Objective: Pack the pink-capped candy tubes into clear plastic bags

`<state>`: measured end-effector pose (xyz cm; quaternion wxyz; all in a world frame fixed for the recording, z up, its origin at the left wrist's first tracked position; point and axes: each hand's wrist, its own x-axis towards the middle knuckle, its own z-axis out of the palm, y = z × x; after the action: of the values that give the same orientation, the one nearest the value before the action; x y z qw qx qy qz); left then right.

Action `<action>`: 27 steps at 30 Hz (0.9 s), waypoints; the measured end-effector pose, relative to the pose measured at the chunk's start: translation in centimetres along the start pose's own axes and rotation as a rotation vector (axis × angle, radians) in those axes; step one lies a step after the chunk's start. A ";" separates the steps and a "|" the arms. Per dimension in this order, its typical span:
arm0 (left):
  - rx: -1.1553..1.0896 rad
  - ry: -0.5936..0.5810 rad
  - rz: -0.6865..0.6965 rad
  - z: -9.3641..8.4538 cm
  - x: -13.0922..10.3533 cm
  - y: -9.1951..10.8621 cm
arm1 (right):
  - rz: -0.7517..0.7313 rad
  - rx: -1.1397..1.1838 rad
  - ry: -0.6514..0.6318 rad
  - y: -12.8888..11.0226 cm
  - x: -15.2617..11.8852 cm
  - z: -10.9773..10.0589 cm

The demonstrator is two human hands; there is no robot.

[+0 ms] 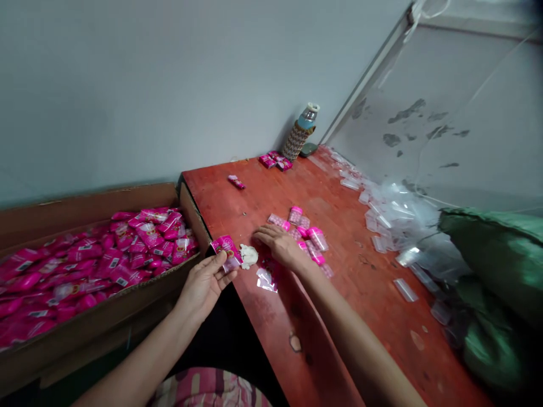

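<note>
A pink printed packet (228, 252) is pinched between the thumb and fingers of my left hand (207, 285), just past the table's left edge. Beside it lies a crumpled white lump (248, 256), whose material I cannot make out. My right hand (278, 243) reaches low over the table, fingers stretched toward the left, with nothing visible in them; the undersides are hidden. Right by that hand is a loose group of small clear containers with pink caps (316, 237), filled with pink pieces. Below it lies a shiny pink and silver wrapper (266, 280).
On the left, a cardboard box (193, 209) holds many pink packets (114, 254). The red table (212, 195) also carries a bottle in a woven sleeve (299, 133), more pink packets (275, 160), clear plastic containers (382, 220) and a green sack (492, 271).
</note>
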<state>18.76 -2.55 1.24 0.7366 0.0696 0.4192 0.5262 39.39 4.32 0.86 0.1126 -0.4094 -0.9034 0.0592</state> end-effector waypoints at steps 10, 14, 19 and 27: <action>-0.121 0.050 0.003 0.7 0.7 -0.4 | 0.824 -0.055 0.188 -2.4 -1.3 -0.6; -0.159 0.093 0.019 1.3 0.9 -0.4 | 0.946 0.008 0.060 -2.8 1.0 -0.3; -0.217 0.148 0.005 1.2 0.9 0.2 | 0.869 0.163 0.101 -2.4 1.1 -0.3; -0.309 0.124 -0.058 1.4 1.4 -0.6 | 0.922 1.131 0.260 -11.1 -3.6 -0.1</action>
<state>20.32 -1.14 1.02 0.7261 -0.0893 0.3800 0.5661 33.63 -5.73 2.59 0.3763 -0.6304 -0.4506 0.5079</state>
